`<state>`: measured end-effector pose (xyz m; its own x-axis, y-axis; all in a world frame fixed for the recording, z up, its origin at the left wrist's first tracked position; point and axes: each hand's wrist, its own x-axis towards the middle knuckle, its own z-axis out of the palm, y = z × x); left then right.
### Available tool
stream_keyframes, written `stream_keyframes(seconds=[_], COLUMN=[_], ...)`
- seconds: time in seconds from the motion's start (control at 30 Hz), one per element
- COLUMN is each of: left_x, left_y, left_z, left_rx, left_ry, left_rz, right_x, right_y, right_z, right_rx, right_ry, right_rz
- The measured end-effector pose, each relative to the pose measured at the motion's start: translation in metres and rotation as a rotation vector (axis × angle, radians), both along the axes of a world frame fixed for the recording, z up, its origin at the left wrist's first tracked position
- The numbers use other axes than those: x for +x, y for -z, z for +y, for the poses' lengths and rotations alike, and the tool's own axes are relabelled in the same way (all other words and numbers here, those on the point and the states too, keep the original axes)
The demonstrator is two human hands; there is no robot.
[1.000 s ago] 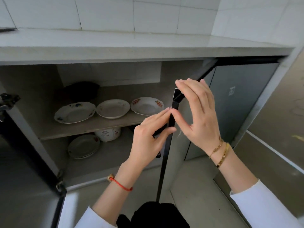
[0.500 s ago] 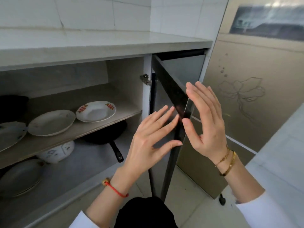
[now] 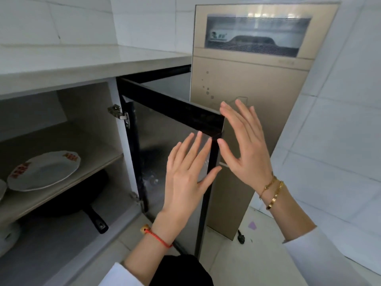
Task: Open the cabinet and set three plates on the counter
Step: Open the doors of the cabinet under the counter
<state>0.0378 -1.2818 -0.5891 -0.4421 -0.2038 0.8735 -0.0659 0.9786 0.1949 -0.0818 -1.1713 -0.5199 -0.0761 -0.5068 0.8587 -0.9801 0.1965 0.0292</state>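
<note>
Head-camera view: a person's two hands flank the free edge of a black-framed cabinet door [image 3: 175, 112] that stands swung wide open beneath a pale counter [image 3: 86, 65]. The left hand [image 3: 185, 178], a red cord bracelet [image 3: 158, 238] at its wrist, is spread flat with fingers extended on the inner side of the door, its fingertips near the frame's upper corner; whether the palm touches the glass panel cannot be told. The right hand [image 3: 245, 145], wearing two gold bracelets [image 3: 272, 193], is likewise open with fingers straight, on the outer side of the door's edge, its thumb close to the black frame. Neither hand is closed around anything.

Inside the open cabinet, a white plate with red floral rim marks [image 3: 43, 172] lies on the wooden shelf [image 3: 68, 186] at lower left, well apart from both hands. The edge of a second plate [image 3: 2, 188] shows at the frame's left border. Under the shelf, a black frying pan [image 3: 78, 201] rests on the cabinet floor with its handle pointing outward, and a white patterned bowl [image 3: 8, 236] sits partly cut off at far left. A metal hinge [image 3: 118, 112] joins the door to the cabinet's white side wall. Just beyond the door stands a tall gold-coloured appliance [image 3: 251, 79] with a dark glass window near its top, against white wall tiles. White sleeves cover both forearms at the bottom of the frame.
</note>
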Motion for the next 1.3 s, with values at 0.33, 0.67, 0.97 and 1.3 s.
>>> stream_keyframes(seconds=[0.33,0.67,0.97,1.3], left_x=[-0.059,-0.097,-0.100,-0.070], left_y=[-0.006,-0.003,-0.007,-0.013], left_z=[0.001,0.002,-0.002,-0.002], left_rx=[0.042,0.098,0.099,0.088], left_ry=[0.025,0.026,0.039,0.055], left_rz=[-0.364,-0.493,-0.525,-0.522], right_x=[-0.057,-0.089,-0.086,-0.056], right_y=[-0.005,-0.005,-0.007,-0.016], right_z=[0.002,-0.005,-0.006,0.003], right_rx=[0.045,0.064,0.064,0.071], right_ry=[0.178,0.237,0.216,0.111], right_rz=[-0.066,-0.087,-0.159,-0.281])
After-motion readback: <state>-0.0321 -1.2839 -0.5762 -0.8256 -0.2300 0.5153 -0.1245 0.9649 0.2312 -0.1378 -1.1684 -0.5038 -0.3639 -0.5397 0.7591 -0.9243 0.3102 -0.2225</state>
